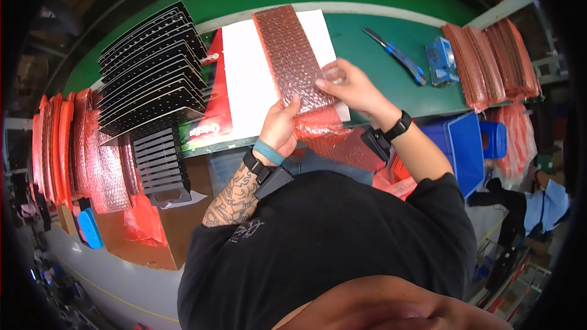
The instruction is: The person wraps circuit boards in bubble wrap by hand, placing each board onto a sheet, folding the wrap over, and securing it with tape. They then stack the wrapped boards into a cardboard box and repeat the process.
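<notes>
A long reddish bubble-wrap bag (292, 49) lies on white sheets on the green table, with something dark and flat showing through it. Its loose, clear red end (324, 131) droops over the near table edge. My left hand (281, 127) grips the bag's near left corner, thumb on top and the other fingers mostly hidden. On the right edge, my right hand (354, 88) is closed with its thumb pressed on the bubble wrap and its fingers curled beside it. Wristbands circle both my wrists.
Black perforated panels (153, 79) stand in a rack at left, beside stacked red bubble-wrap bags (104, 159). A blue utility knife (397, 55), a blue tape dispenser (441, 61) and more bags (489, 64) lie at right. A blue bin (455, 146) stands below; a person (544, 208) is beyond.
</notes>
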Demonstrator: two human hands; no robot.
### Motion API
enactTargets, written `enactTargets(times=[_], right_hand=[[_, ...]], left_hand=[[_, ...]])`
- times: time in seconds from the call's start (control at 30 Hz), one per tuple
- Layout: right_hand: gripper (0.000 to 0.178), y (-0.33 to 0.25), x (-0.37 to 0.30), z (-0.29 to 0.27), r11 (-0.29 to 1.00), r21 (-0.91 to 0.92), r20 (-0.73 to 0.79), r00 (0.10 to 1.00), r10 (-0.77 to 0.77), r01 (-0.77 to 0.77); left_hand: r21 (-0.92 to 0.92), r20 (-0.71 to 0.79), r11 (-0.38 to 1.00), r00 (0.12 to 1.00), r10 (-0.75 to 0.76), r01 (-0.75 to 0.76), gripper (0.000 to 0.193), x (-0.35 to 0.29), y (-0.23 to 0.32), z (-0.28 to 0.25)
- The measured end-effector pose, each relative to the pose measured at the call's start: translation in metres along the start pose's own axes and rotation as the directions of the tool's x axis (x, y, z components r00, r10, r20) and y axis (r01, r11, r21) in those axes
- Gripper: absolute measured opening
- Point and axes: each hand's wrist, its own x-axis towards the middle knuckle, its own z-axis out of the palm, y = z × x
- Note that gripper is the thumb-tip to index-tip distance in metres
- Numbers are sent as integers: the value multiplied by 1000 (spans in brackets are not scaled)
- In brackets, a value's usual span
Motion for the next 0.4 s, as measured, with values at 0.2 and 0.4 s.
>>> enactTargets(times=[0.2,0.4], right_hand=[[28,-29,76,-29,880,-476,208,971,121,-8],[56,-21,316,-46,714,-683,-249,968,-29,-154]], left_hand=[[38,-84,998,994,62,-59,35,4,8,-15],[320,-203,924,938,282,-208,47,12,-11,-25]])
